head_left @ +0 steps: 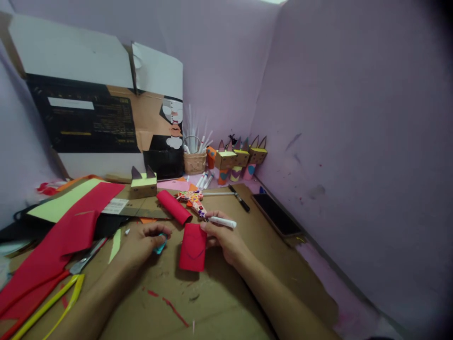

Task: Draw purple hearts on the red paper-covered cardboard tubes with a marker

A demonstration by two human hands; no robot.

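On the counter, a large brown cardboard sheet lies beneath the red piece with a curved outline, which stands just in front of the red tube. The right hand has its grip closed on the red piece's right side, with the white marker also held, while the left hand's grip pinches a small teal piece.

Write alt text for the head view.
The right hand holds a white marker and touches a red piece with a drawn outline; the left hand holds a teal item. Beyond them, a red tube and an eared box sit on cardboard.
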